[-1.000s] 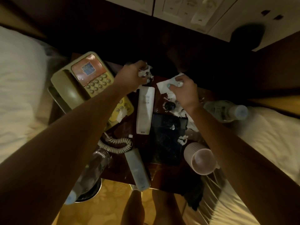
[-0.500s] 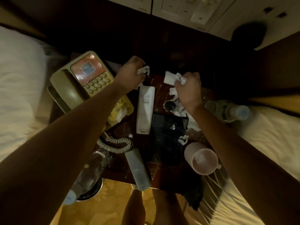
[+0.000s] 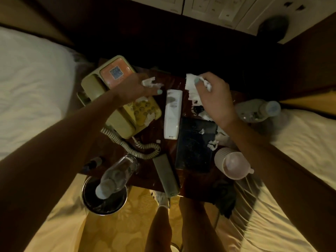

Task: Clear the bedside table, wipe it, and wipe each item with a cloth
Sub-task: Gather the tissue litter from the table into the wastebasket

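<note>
Two hands work over cluttered worktop [image 3: 154, 130]: L hand [image 3: 143, 86] grips crumpled tissue scrap [image 3: 151, 82] above phone [image 3: 116, 99], R hand [image 3: 214, 99] pinches bigger tissue piece [image 3: 190, 84] just right of white remote [image 3: 172, 113]. More scraps [image 3: 212, 144] lie on & beside black folder [image 3: 194, 148]; pink cup [image 3: 232, 164] at front-right, grey remote [image 3: 166, 177] at front edge.

Hotel bedroom, twin. Evidence: dark wood bedside table [image 3: 154, 131] set between two made beds, left bed [image 3: 32, 84] and right bed [image 3: 305, 142]; corded telephone [image 3: 116, 72] with printed keypad card; wall switch panel [image 3: 225, 13] at far side above dark headboard panelling [image 3: 181, 42]; two remote controls, white [image 3: 172, 113] and grey [image 3: 166, 177]; metal waste bin [image 3: 85, 197] on patterned carpet [image 3: 127, 224], near left.
</note>
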`<state>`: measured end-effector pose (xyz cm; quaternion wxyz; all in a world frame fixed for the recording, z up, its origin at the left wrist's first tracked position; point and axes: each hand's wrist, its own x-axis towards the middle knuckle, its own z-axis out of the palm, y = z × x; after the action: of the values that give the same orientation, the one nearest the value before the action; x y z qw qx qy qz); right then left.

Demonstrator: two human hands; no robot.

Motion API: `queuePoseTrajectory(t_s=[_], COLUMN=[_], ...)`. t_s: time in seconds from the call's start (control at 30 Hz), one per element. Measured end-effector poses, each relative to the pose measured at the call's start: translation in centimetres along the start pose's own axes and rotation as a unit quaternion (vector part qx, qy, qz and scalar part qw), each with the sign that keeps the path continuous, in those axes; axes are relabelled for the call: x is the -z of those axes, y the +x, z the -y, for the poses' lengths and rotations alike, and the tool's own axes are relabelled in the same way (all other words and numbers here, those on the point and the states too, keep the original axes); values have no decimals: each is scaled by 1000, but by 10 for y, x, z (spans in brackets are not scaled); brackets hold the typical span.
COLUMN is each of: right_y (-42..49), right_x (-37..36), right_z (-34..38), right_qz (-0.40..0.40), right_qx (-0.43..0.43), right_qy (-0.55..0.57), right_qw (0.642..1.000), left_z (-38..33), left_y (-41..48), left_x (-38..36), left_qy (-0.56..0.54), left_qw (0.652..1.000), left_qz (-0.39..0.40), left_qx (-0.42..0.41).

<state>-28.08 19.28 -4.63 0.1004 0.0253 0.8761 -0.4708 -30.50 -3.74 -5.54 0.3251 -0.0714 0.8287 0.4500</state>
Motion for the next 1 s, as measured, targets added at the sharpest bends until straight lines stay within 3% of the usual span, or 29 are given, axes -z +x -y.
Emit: queuePoseTrajectory(t_s=[0.2,0.33,0.43,0.6,0.77,1.0], right_y=[-33,-55,-73,-85,-74,-75], right_x=[-19,-25,-24,-7,23,30], right_z=[8,-3,-13,-32,-57,-68], right_qz=[10,37,57,36,43,96], right_qx=[22,-23,-63,-98,-131,-116], right_qy=[8,18,13,-6,-64,-116], right_qw=[1000,999,996,995,988,982], left_z=[23,31,35,45,46,41], left_y=[-32,-41,-44,-40,-32,-42], left_x=[0,-14,-22,-34,-42,-49], left_qy=[101,219,243,334,352,318], left_qw=[994,975,969,941,934,942], left_qz=[24,25,33,35,10,93], left_qx=[29,-1,-20,-43,-66,-53])
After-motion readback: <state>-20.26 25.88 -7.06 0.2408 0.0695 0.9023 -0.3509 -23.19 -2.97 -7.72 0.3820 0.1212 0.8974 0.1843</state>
